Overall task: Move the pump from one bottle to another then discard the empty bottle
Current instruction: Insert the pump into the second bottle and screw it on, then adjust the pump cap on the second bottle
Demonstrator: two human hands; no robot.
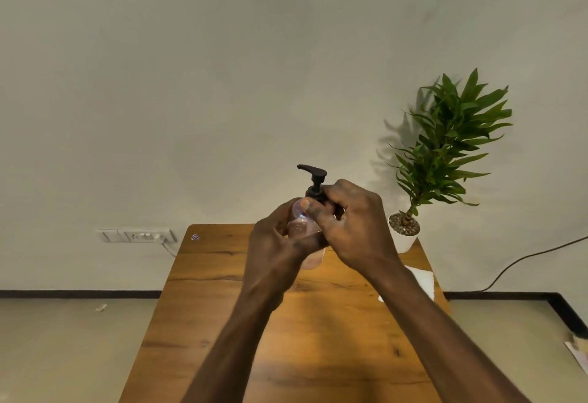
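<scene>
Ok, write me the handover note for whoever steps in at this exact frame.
Left hand: wrapped around the clear bottle, holding it up above the wooden table.
Right hand: fingers closed on the collar of the black pump, which sits in the bottle's neck.
Whether the pump is being screwed on or off cannot be told from this frame. No second bottle or bin is in view.
Left: finish the pump step, then discard the empty bottle.
A potted plant and a white paper sit on the table's right side.

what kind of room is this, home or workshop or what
Probably a plain room in a home or office: a wooden table against a bare wall, a potted plant on its corner, and a wall socket low down.
</scene>
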